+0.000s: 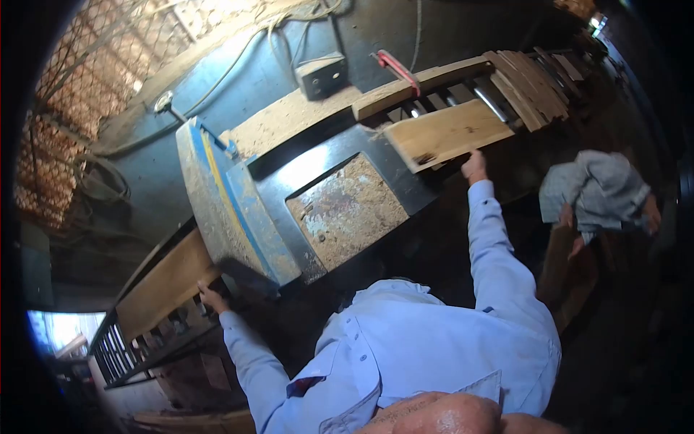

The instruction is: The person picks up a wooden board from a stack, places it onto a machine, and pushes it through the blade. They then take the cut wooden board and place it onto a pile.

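My left hand [211,298] is closed on the near edge of a long wooden board [163,286], which lies on the rollers at the left. With my right hand [475,168] I grip the near edge of another wooden board [448,132], flat on the rollers at the right. Between them stands a woodworking machine [224,206] with a blue and yellow worn housing. Its dark metal table [311,170] has a recess covered in sawdust [350,210]. The undersides of both boards and some of my fingers are hidden.
Several rough wood strips [531,87] lie stacked beyond the right board. A red clamp-like handle [397,71] rises at the back rail, near a grey box [322,76]. Another person in a grey shirt [596,189] is at the right. Cables hang along the wall.
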